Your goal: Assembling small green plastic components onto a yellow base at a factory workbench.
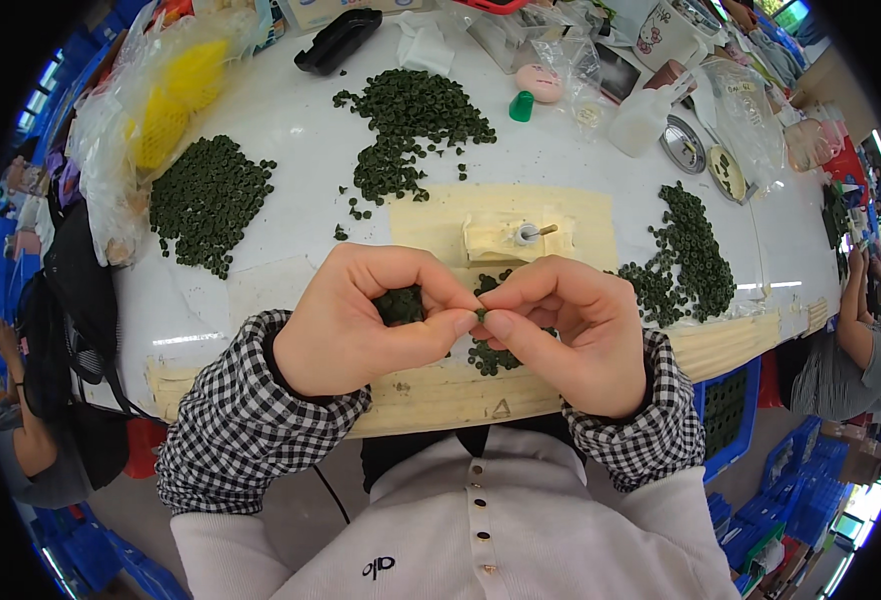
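At six o'clock above the white counter, the left hand cups small dark-green round rubber pieces; the right hand pinches one piece, fingers narrow.

The left hand and right hand meet fingertip to fingertip above the near edge of the worktop. A small fixture with a pin sits just behind them. Piles of small pieces lie on the worktop: one to the left, one behind the fixture, one to the right. A bag lies at the far left.
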`<state>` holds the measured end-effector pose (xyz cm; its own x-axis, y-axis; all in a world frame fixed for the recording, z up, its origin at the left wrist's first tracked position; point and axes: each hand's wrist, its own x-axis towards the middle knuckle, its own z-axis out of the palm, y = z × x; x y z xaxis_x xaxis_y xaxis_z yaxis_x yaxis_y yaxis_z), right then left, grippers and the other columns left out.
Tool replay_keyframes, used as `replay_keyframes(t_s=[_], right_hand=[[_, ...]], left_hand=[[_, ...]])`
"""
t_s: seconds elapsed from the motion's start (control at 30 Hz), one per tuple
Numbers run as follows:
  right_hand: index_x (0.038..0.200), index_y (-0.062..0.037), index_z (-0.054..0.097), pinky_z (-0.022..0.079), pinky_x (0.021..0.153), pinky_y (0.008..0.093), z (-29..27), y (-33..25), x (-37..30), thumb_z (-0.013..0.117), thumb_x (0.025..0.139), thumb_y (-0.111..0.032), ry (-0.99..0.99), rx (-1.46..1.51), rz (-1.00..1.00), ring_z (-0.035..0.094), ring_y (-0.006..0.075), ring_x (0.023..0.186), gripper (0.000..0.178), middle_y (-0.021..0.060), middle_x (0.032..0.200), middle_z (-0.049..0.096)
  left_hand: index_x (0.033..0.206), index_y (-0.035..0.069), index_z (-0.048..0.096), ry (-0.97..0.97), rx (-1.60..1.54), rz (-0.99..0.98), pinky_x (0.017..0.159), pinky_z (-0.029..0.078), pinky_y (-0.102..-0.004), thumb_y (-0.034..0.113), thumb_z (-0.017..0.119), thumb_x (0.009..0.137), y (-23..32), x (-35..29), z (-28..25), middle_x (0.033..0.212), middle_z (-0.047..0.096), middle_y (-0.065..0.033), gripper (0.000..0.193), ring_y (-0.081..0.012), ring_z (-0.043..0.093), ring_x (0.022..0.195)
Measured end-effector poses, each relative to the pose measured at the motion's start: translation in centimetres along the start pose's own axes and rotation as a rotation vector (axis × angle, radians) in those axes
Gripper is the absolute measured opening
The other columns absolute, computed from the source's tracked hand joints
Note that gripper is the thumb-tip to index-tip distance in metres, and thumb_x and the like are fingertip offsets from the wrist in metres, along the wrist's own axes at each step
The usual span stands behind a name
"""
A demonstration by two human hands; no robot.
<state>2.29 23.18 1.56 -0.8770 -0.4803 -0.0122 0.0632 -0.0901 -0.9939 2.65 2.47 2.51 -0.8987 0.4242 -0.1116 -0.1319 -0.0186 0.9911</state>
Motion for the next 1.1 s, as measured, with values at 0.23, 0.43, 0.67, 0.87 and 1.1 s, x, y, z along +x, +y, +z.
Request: replay_keyframes(t_s=[0.23, 0.43, 0.67, 0.87, 1.1], right_hand=[[0.093, 0.0045, 0.063, 0.051, 0.067, 0.0196, 0.1, 0.0, -0.1, 0.063, 0.082, 0.000, 0.005, -0.026, -0.023, 0.062, 0.0075, 0.074, 0.012, 0.0071, 0.084, 0.066], [0.091, 0.0045, 0.064, 0.051, 0.063, 0.0202, 0.2, 0.1, -0.1, 0.063, 0.081, 0.001, 0.015, -0.128, -0.086, 0.063, 0.0086, 0.070, 0.010, 0.0080, 0.081, 0.066], [0.086, 0.0038, 0.065, 0.052, 0.059, 0.0220, 0.5, -0.3, 0.3, 0.066, 0.080, -0.001, 0.065, -0.465, -0.239, 0.064, 0.0120, 0.064, 0.007, 0.0094, 0.076, 0.065], [0.085, 0.0034, 0.065, 0.052, 0.057, 0.0216, 0.5, -0.4, 0.2, 0.066, 0.079, -0.001, 0.067, -0.503, -0.240, 0.064, 0.0117, 0.063, 0.007, 0.0091, 0.075, 0.064], [0.089, 0.0004, 0.065, 0.047, 0.051, 0.0244, 0.4, -0.3, 0.4, 0.068, 0.077, 0.001, 0.129, -0.612, -0.415, 0.058, 0.0118, 0.057, 0.012, 0.0059, 0.073, 0.058]], left_hand=[[0.082, -0.001, 0.063, 0.011, 0.007, -0.016, 0.060, 0.042, -0.0188, 0.002, 0.065, 0.079, 0.2, -0.1, 0.1, 0.073, 0.062, -0.0001, 0.004, -0.0030, 0.052, 0.066], [0.080, -0.001, 0.064, -0.026, 0.067, -0.021, 0.059, 0.041, -0.0187, 0.004, 0.066, 0.079, 0.4, 0.0, -0.3, 0.071, 0.062, 0.0004, 0.005, -0.0025, 0.051, 0.065], [0.078, -0.003, 0.064, -0.117, 0.396, -0.152, 0.057, 0.041, -0.0195, 0.005, 0.065, 0.078, 1.3, 0.1, -2.9, 0.067, 0.061, 0.0008, 0.008, -0.0028, 0.050, 0.061], [0.079, -0.002, 0.064, -0.064, 0.384, -0.156, 0.053, 0.038, -0.0181, 0.010, 0.064, 0.083, 1.5, 0.3, -3.4, 0.067, 0.060, 0.0002, 0.012, -0.0027, 0.049, 0.060], [0.095, -0.002, 0.054, -0.032, -0.473, -0.355, 0.044, 0.027, -0.0179, 0.032, 0.030, 0.100, 0.2, 0.6, -1.1, 0.073, 0.058, -0.0089, 0.042, -0.0047, 0.033, 0.049]])
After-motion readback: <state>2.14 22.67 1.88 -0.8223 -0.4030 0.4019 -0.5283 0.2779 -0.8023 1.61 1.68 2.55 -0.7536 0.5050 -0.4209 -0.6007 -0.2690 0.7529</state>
